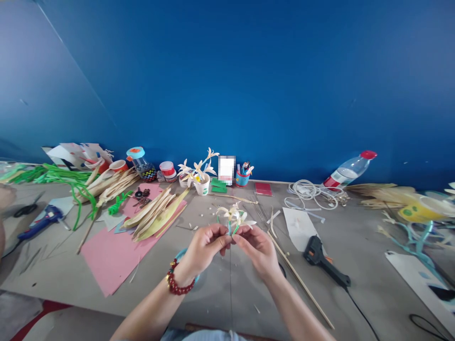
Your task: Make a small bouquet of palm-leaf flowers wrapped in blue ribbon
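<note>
Left hand [209,241] closed in a pinch, thumb against fingers, on the stems of small pale flowers [236,215]. Right hand [259,251] likewise narrowed to a pinch on the same stems, fingertips just beside those of the left. Flowers stand up between the two hands, above the grey table [245,303], near the middle of the view; petals whitish, spread outward, stems green and bluish. Dark red bead bracelet [179,286] on the left wrist.

Right of the hands: long thin stick [298,279] lying at a slant; beyond it a black glue gun [327,260], its nozzle end over white paper [296,225], cord running toward the near edge. Farther back, coiled white cable [309,194] near a red-capped bottle [350,171], which leans to the right.

Left of the hands: pink paper [110,260] flat on the table, dried husks [152,218] lying partly over it. Blue glue gun [42,222] well apart, farther left, near green stems in a loose heap [39,173].

Straight ahead, by the blue wall [227,85]: white cup [203,186] with more pale blooms [199,168] in it; blue pen cup [242,179] a little to its right, red square [263,189] beyond.
</note>
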Demonstrator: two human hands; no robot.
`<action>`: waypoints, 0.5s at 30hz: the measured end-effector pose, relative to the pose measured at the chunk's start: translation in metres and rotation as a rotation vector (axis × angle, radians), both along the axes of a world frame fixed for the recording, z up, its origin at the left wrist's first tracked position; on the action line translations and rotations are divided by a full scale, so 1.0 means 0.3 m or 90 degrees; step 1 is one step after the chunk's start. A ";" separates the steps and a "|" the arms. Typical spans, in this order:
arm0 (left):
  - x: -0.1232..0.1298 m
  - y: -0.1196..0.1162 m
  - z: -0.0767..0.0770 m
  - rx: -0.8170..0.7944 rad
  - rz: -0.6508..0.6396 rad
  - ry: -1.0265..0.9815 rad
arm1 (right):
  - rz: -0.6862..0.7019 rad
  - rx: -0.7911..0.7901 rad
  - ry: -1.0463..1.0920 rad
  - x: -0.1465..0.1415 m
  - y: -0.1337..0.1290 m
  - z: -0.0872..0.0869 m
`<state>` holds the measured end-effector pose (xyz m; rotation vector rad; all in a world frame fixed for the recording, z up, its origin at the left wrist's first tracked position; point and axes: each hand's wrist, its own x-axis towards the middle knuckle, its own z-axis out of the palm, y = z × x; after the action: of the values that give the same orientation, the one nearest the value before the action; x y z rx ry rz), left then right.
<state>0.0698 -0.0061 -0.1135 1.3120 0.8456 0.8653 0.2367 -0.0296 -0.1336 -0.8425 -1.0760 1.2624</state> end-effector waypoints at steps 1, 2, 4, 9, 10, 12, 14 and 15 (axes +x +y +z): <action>-0.001 -0.001 0.000 0.002 0.000 0.006 | -0.006 0.004 -0.017 0.007 0.003 -0.001; -0.002 -0.002 0.000 0.003 -0.003 0.010 | -0.009 0.011 -0.035 0.013 0.006 -0.003; -0.002 -0.006 0.003 0.002 -0.018 0.014 | -0.013 0.034 -0.071 0.023 0.013 -0.011; 0.007 -0.010 0.018 -0.033 -0.027 -0.014 | -0.041 0.151 -0.131 0.025 0.030 -0.052; 0.008 -0.009 0.020 -0.037 -0.023 -0.019 | -0.059 0.178 -0.153 0.023 0.031 -0.058; 0.011 -0.008 0.022 -0.039 -0.017 -0.024 | -0.103 0.225 -0.208 0.018 0.031 -0.062; 0.013 -0.008 0.021 -0.044 -0.014 -0.030 | -0.138 0.263 -0.264 0.015 0.028 -0.053; 0.014 -0.008 0.020 -0.049 -0.014 -0.033 | -0.148 0.279 -0.287 0.015 0.025 -0.045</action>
<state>0.0739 -0.0084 -0.1075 1.2245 0.8144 0.8385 0.2412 -0.0220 -0.1472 -0.8975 -1.4956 0.6161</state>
